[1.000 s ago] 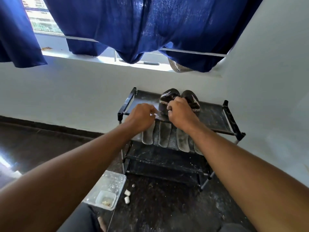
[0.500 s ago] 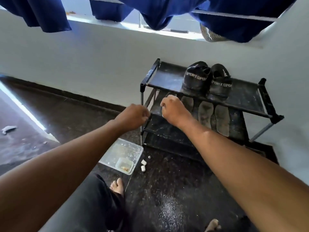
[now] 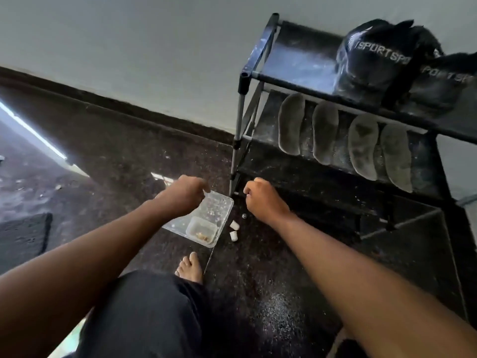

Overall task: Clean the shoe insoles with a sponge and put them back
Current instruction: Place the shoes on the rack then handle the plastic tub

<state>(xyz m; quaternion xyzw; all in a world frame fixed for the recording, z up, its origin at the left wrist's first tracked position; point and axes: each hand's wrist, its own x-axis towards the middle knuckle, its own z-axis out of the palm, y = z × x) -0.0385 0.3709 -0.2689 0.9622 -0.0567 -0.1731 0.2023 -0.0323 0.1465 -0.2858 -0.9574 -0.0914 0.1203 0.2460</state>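
Both my arms reach forward and down toward the floor. My left hand (image 3: pixel 184 193) hangs over the near-left corner of a clear plastic tray (image 3: pixel 222 205) on the floor, knuckles up, fingers curled under; its fingertips sit at the tray's rim, but I cannot tell whether that grip pinches the rim or only hovers against it. My right hand (image 3: pixel 263 200) is just right of the tray, in front of the rack's leg, fingers folded loosely into the palm with nothing showing in the grip.

The undersides of both hands are hidden from me. Inside the tray stands a small clear tub (image 3: pixel 201 229) holding something yellowish that I cannot make out. Two small white pieces (image 3: pixel 233 229) lie on the floor just beside the tray; what they are is unclear.

The four insoles (image 3: pixel 291 124) rest side by side on the middle shelf of the black shoe rack (image 3: pixel 258 58), leaning against the rail, their long axes running from the rail down toward the shelf's front edge, top ends tucked behind the rail. Above them, on the top shelf, sit two black sport shoes (image 3: pixel 374 58); the right one is cut off at the frame's edge. My bare foot (image 3: pixel 189 268) shows below the tray.
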